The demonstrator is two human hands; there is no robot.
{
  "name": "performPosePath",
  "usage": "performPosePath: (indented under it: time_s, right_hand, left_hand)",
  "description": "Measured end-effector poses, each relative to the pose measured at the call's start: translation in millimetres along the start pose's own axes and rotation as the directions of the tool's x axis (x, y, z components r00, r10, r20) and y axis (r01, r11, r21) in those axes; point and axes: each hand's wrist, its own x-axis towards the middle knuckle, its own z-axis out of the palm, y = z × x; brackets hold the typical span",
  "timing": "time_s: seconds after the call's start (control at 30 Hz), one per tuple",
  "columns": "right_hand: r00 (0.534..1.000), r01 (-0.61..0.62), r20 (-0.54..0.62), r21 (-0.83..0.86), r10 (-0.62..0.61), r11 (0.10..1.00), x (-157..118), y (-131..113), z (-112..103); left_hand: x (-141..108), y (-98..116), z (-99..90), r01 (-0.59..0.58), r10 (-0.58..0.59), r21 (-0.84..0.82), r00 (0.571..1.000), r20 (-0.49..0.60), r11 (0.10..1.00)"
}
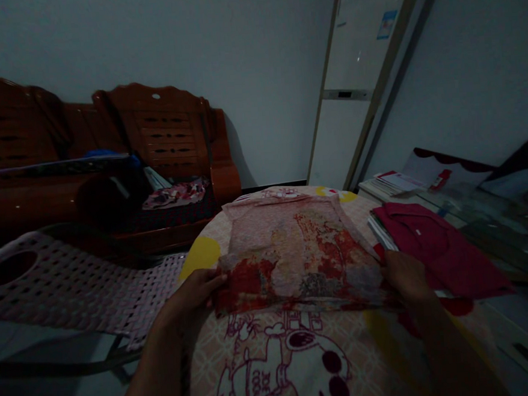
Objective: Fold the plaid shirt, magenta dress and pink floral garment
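Note:
A thin, sheer garment (290,250), pinkish with red and grey print, is spread over the patterned cloth (258,367) that covers the surface before me. My left hand (202,285) pinches its left edge, thumb and fingers closed on the fabric. At the opposite edge, my right hand (402,271) grips the garment too, its fingertips partly hidden. Between both hands the near edge runs nearly straight. Just beyond my right hand lies a folded magenta garment (434,243) on top of a stack of papers or books.
A woven lounge chair (84,283) stands at left. Behind it is a wooden sofa (164,138) with crumpled floral clothing (177,194). A tall white cabinet-like unit (347,89) stands by the back wall. At right, a counter holds papers (392,183) and a red item (440,179).

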Motion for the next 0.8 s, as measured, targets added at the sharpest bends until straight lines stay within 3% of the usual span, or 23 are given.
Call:
performPosePath:
  time_s: [0.17, 0.33, 0.53, 0.67, 0.8]
  right_hand:
    - [0.995, 0.088, 0.045, -0.037, -0.086, 0.995, -10, -17, -18]
    - [0.987, 0.089, 0.136, -0.034, -0.084, 0.995, -17, -15, -6]
    - [0.993, 0.083, 0.096, -0.080, -0.076, 0.993, -20, -5, 6]
    - [0.999, 0.040, 0.034, -0.073, -0.038, 0.997, -15, 4, 19]
    - [0.995, 0.089, -0.037, -0.085, -0.092, 0.992, -22, 15, 31]
  left_hand:
    - [-9, 15, 1.2, -0.035, 0.033, 0.010, 0.991, 0.126, 0.999]
    - [-14, 8, 8.3, -0.019, 0.041, -0.117, 0.980, 0.194, 0.993]
    - [-17, -3, 19.3, -0.007, 0.025, -0.367, 0.999, 0.044, 0.930]
    - [-21, -1, 14.4, 0.022, -0.018, -0.326, 1.000, 0.015, 0.945]
    - [-27, 0, 0.3, 0.021, -0.026, -0.272, 1.000, -0.016, 0.962]
